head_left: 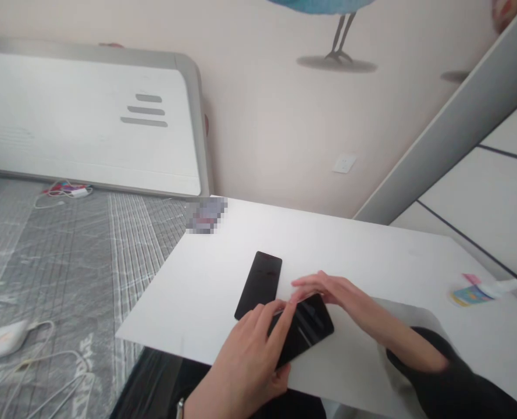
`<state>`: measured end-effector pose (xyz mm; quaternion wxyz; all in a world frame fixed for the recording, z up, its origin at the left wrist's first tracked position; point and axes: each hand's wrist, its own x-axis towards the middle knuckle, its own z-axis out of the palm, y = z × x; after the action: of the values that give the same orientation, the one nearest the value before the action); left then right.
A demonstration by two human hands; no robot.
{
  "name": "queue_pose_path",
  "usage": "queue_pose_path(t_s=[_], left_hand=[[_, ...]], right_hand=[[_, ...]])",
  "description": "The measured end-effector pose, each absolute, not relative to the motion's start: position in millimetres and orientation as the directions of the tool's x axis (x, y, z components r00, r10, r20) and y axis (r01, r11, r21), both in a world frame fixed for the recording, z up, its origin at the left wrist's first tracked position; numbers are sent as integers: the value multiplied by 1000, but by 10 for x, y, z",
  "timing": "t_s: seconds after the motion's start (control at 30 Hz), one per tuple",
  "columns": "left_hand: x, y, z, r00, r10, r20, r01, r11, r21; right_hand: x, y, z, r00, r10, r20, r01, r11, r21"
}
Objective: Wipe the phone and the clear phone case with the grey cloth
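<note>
Grey patterned bedding covers the left of the view, with a white power bank and its loose white cables lying on it. Behind it a white panel with a grey frame leans against the wall. A white table fills the centre and right. On it lies a black phone, flat, face up, untouched by either hand. Just beside it, to the right, sits a second black phone, tilted at an angle to the first. The left hand grips this second phone from its near end, fingers curled along the edge. The right hand is open and flat, fingertips resting at the far edge of the same phone. A dark sleeve covers the right forearm. Near the table's right edge lie small coloured packets.
</note>
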<state>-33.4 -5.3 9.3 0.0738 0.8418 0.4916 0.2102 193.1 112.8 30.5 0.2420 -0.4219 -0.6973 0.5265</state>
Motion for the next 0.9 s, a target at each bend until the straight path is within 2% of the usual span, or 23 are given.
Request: queue_pose_path(t_s=[0.17, 0.3, 0.4, 0.63, 0.9], left_hand=[[-86, 90, 111, 519, 805, 286, 777, -584, 235], [-80, 177, 103, 546, 782, 301, 787, -602, 135], [-180, 240, 155, 607, 741, 285, 756, -650, 80], [-342, 303, 299, 683, 682, 260, 676, -726, 126], [-425, 354, 336, 787, 562, 253, 564, -823, 71]], right_hand=[[2282, 692, 115, -315, 943, -108, 193, -48, -980], [2300, 561, -43, -263, 950, -166, 62, -155, -986], [2318, 533, -58, -322, 923, -212, 6, -222, -975], [2410, 487, -18, -532, 803, -268, -51, -347, -937], [2350, 370, 37, -558, 785, -269, -28, -341, -940]])
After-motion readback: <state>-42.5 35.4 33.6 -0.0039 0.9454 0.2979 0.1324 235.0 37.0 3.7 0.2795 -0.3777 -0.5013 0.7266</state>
